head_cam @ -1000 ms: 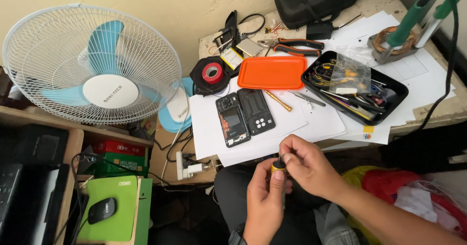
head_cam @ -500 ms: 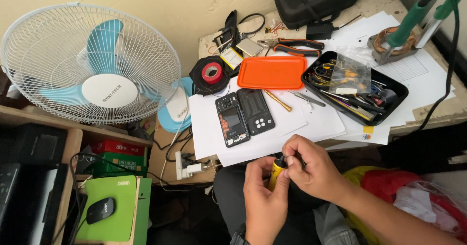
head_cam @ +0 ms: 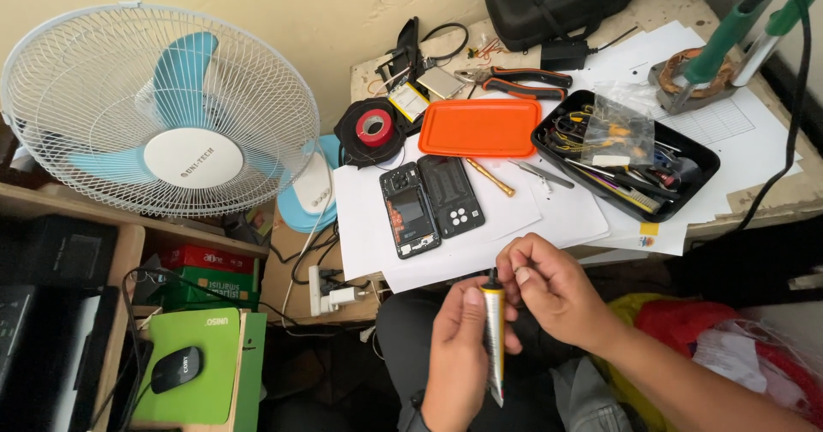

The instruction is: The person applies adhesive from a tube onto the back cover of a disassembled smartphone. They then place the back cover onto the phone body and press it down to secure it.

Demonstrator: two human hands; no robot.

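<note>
My left hand [head_cam: 459, 355] grips a thin yellowish glue tube [head_cam: 493, 333], held upright over my lap. My right hand [head_cam: 549, 286] pinches the black cap at the tube's top end with thumb and forefinger. Just beyond my hands, on white paper sheets [head_cam: 369, 226], lie an opened phone body [head_cam: 409, 209] and its separated back panel [head_cam: 456, 195], side by side.
An orange tray [head_cam: 480, 127], a black tray of tools [head_cam: 703, 168], a tape roll [head_cam: 373, 128], pliers [head_cam: 523, 79], tweezers [head_cam: 540, 172] and a soldering iron stand [head_cam: 694, 72] crowd the table. A white-and-blue fan [head_cam: 163, 111] stands left. A mouse [head_cam: 176, 369] rests on a green pad.
The tube has tipped from end-on to upright, so its full length shows. My right hand's fingers have shifted onto the cap at the top.
</note>
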